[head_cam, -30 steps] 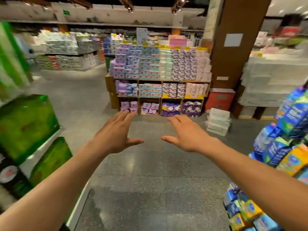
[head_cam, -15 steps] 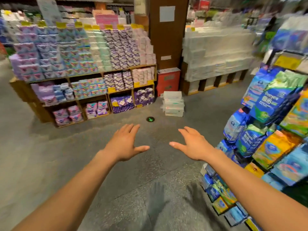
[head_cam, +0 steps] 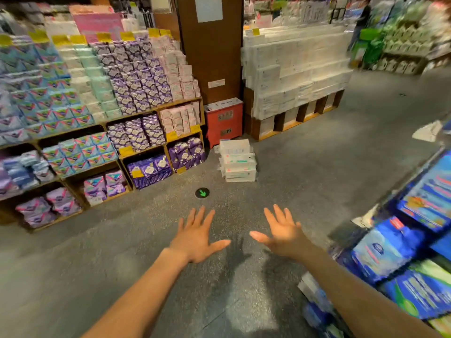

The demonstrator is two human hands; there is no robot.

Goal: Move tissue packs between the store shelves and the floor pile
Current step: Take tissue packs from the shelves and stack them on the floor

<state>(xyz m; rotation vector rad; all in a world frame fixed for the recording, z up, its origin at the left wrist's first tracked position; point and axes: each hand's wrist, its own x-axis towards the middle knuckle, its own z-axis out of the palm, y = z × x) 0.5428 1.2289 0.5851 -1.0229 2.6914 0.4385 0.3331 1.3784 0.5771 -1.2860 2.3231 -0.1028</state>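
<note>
Fingers spread wide on both my left hand and my right hand, palms down over the grey floor at lower centre, holding nothing. Above them, mid-frame, the floor pile of tissue packs sits beside the red box.

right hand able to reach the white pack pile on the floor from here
Probably not yet: the right hand is open, but the pile sits well ahead across bare floor; nothing blocks the way.
</note>
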